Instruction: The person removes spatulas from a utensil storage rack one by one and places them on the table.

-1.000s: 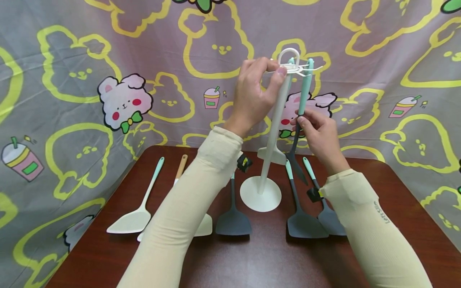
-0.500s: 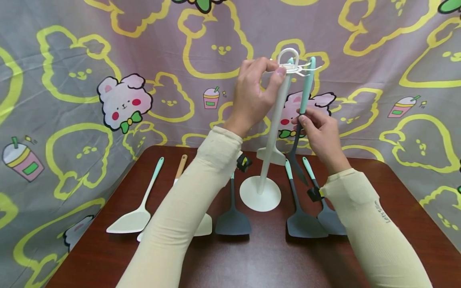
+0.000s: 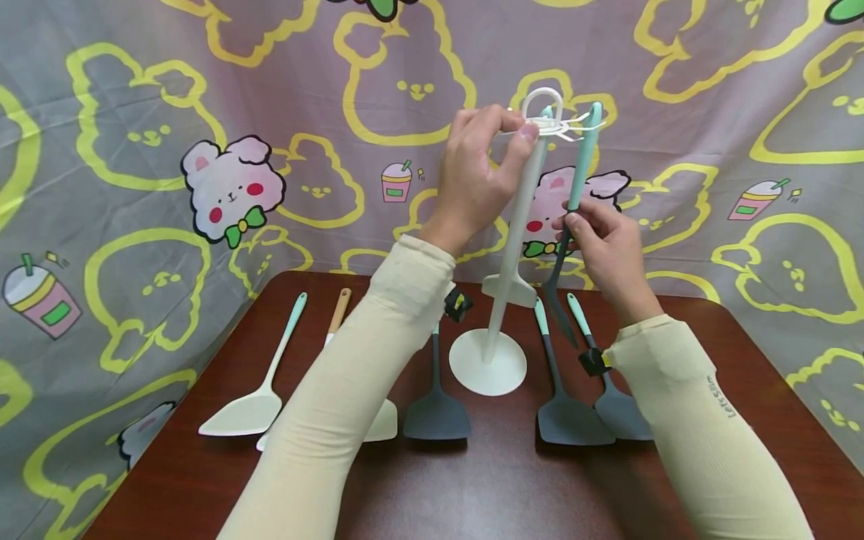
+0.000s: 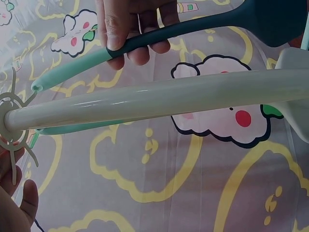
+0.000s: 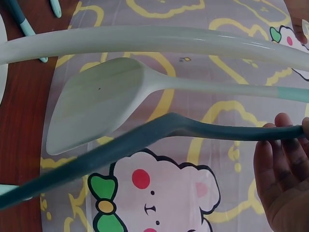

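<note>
My left hand (image 3: 482, 169) grips the hook ring (image 3: 550, 127) atop a white utensil stand (image 3: 516, 217), a pole on a round base. Between the thumb and fingers of my right hand (image 3: 607, 251) is a dark grey spatula (image 3: 559, 262) with a mint handle, pinched where handle and shaft meet. It hangs head down, right of the pole. The end of its mint handle (image 4: 72, 74) lies right at a hook tip in the left wrist view. A cream spatula (image 5: 101, 104) with a mint handle hangs from the stand behind the pole.
On the brown table (image 3: 499, 480) lie a cream spatula (image 3: 246, 415) at left, a wooden-handled utensil (image 3: 340, 311) partly hidden by my left sleeve, a grey spatula (image 3: 436, 416) left of the base and two grey spatulas (image 3: 574, 421) at right. A patterned curtain (image 3: 418, 67) stands behind.
My right hand has shifted slightly right and up with the grey spatula, its handle end now leaning further right, toward the hook's outer tip. The left hand and stand have stayed in place.
</note>
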Demonstrator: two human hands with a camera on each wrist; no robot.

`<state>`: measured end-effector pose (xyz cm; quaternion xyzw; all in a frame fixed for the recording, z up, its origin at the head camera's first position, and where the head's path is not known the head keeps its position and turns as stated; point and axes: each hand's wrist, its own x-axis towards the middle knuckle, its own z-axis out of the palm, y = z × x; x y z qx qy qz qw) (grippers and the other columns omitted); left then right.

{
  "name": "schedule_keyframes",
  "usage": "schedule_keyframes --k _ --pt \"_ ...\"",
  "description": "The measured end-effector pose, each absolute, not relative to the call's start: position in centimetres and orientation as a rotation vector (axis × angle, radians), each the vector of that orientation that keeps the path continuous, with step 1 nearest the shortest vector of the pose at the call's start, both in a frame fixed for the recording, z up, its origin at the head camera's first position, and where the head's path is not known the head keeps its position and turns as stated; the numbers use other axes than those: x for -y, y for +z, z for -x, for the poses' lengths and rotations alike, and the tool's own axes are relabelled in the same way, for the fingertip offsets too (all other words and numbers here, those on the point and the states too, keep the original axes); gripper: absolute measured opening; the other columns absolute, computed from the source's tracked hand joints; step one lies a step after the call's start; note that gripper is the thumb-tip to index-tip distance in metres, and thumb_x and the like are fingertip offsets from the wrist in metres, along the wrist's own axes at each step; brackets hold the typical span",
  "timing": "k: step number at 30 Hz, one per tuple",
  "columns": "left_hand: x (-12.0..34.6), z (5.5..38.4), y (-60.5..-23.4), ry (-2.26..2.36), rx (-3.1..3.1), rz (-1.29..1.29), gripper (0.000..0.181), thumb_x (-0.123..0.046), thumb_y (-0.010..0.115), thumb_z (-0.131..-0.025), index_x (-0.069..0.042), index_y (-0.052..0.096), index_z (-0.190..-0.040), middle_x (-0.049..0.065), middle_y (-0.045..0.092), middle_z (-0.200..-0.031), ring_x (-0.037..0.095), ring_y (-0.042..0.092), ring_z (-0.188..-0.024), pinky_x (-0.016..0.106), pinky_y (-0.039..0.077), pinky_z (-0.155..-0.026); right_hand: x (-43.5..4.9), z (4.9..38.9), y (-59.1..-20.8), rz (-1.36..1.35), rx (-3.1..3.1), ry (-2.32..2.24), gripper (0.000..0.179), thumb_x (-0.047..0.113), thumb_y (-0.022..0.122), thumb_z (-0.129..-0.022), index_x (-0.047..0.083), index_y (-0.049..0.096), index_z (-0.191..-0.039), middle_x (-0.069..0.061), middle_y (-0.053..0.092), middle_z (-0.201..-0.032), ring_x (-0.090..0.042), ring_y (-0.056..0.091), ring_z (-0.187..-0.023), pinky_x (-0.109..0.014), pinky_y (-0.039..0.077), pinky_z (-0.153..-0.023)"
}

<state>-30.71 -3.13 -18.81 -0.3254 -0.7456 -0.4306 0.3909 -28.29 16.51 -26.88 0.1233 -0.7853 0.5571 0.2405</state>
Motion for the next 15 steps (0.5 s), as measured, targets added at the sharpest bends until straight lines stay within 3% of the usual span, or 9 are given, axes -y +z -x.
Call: schedule_keyframes --k 15 --pt "3.0 30.6 -18.8 -1.097 1.897 0.825 0.025 -0.028 0.052 -0.097 -0.010 0.069 -0.100 0.001 0.073 -0.111 0.017 0.050 -0.111 0.018 0.037 -0.095 -17.7 28.3 -27.3 -0.285 2.113 1.553 0.022 0.017 0.064 -0.096 0.008 0.069 -0.115 0.021 0.071 -0.084 -0.003 0.069 -0.080 -0.012 0.054 -0.070"
